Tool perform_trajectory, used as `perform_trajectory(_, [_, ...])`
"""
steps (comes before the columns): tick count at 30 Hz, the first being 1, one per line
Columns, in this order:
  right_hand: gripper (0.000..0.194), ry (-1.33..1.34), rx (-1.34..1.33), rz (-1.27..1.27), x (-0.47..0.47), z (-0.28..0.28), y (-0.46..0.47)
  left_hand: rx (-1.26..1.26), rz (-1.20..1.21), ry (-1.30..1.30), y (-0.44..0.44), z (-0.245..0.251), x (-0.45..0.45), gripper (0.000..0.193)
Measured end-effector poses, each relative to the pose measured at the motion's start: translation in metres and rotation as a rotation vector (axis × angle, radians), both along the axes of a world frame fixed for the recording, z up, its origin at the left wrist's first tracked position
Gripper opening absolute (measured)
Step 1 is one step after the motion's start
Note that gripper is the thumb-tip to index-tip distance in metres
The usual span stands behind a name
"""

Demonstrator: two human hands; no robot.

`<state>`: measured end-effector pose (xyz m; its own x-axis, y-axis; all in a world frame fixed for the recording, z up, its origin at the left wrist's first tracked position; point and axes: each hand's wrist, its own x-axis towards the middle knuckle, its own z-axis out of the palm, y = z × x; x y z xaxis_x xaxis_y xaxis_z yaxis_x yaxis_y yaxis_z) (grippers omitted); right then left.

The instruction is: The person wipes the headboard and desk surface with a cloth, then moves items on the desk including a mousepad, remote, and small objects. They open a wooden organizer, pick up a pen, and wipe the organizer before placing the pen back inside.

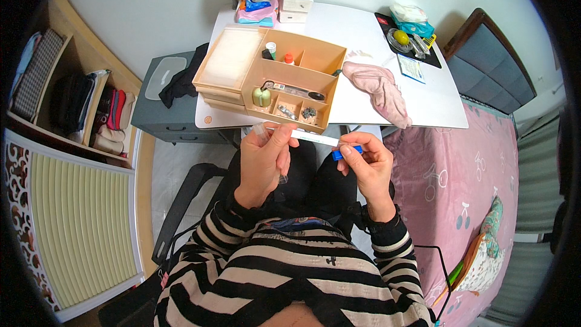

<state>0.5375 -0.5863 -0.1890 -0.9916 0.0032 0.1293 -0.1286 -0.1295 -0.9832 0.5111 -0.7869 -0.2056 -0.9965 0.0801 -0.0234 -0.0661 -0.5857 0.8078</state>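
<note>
In front of my lap, my left hand (pixel 261 163) pinches the left end of a slim white stick (pixel 313 138) that bears small print. The same hand holds a clear plastic tube (pixel 260 132), which shows above the palm and below the fingers. My right hand (pixel 372 163) has the stick's right end at its fingertips, together with a blue plastic cap (pixel 340 154). The fingers hide how cap and stick meet. Both hands are just short of the desk's front edge, below a tan desk organizer (pixel 297 38).
Inside the organizer are a green case (pixel 262 97), a red-capped bottle (pixel 289 58) and small metal items. A pink cloth (pixel 379 88) lies on the white desk (pixel 352 20). A grey cabinet (pixel 156 116) stands left, a pink-covered bed (pixel 435 190) right. A chair armrest (pixel 181 209) is beside my left arm.
</note>
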Motion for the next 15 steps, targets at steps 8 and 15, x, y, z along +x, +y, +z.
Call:
perform_trajectory(8, [0.017, 0.021, 0.027, -0.006, 0.0010, -0.0006, -0.0011, 0.061, 0.012, -0.048, 0.0000, 0.0008, -0.0005, 0.019])
perform_trajectory(15, [0.015, 0.164, 0.140, -0.023, 0.0033, -0.0005, -0.0009, -0.031, 0.026, -0.125, 0.0018, 0.0024, -0.0038, 0.018])
